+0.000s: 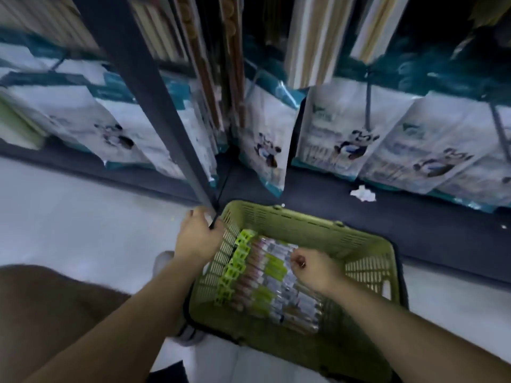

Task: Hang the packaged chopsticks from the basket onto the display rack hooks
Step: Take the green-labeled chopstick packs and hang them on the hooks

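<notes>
Hanging looks barely begun: your left hand (199, 239) grips the basket (304, 220) rim, your right hand (315, 268) seemingly pinches chopstick packs (276, 295) inside it.

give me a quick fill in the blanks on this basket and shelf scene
1. The packaged chopsticks lie in a ____ basket on the floor.
2. The right hand reaches onto the packs, while the left hand grips the basket's thin black ____.
3. Crumpled ____ paper lies on the display rack, on its dark base.

Missing words: green; handle; white.
</notes>
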`<state>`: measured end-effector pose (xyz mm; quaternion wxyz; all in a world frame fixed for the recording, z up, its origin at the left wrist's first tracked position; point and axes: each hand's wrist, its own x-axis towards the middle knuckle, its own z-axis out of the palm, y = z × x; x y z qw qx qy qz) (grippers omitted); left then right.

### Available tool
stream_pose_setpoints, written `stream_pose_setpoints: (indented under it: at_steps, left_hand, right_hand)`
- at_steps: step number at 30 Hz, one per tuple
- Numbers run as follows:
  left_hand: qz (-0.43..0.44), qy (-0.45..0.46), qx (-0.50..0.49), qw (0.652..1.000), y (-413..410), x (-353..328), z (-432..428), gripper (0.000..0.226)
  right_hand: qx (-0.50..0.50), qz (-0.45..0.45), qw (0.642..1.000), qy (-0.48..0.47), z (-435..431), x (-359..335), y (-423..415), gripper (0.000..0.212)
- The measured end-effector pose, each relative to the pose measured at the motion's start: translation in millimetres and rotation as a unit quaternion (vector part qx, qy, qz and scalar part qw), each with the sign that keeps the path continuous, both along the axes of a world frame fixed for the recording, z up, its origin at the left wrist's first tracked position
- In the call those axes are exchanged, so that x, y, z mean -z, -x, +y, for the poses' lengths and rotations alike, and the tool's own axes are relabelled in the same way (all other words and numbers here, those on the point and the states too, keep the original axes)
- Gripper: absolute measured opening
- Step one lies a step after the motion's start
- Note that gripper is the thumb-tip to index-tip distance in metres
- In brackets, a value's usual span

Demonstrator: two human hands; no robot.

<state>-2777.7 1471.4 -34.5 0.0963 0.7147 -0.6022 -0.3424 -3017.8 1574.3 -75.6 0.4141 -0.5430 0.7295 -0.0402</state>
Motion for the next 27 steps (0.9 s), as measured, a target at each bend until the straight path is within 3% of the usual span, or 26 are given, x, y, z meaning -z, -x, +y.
stream_pose_setpoints:
  at_steps: [3, 6, 8, 13, 22, 27]
  left_hand:
    - [-0.022, -0.029, 0.016, 0.999, -17.7, 38.0, 7.4, 0.062]
    - [-0.041, -0.041, 0.042, 0.997, -27.1, 68.3, 12.2, 0.045]
    - [-0.010, -0.031, 0.020, 0.999, -29.9, 82.0, 11.7, 0.032]
    - [0.026, -0.023, -0.009, 0.999, -33.3, 101.3, 8.4, 0.033]
    - [0.030, -0.030, 0.013, 0.999, -34.5, 97.8, 8.1, 0.025]
    - [0.025, -0.015, 0.026, 0.999, -34.6, 97.6, 9.8, 0.024]
  right_hand:
    - [-0.018, 0.002, 0.999, -0.050, 1.3, 53.5, -2.7, 0.021]
    - [-0.023, 0.013, 0.997, -0.076, -9.9, 91.3, -3.7, 0.033]
    - [-0.047, 0.049, 0.996, -0.065, -19.4, 109.6, -6.6, 0.046]
    - [-0.095, 0.105, 0.988, -0.070, -29.8, 136.4, -25.1, 0.074]
    - [-0.132, 0.162, 0.974, -0.084, -37.3, 141.5, -31.6, 0.057]
    - [-0.118, 0.150, 0.978, -0.084, -36.0, 137.3, -28.5, 0.052]
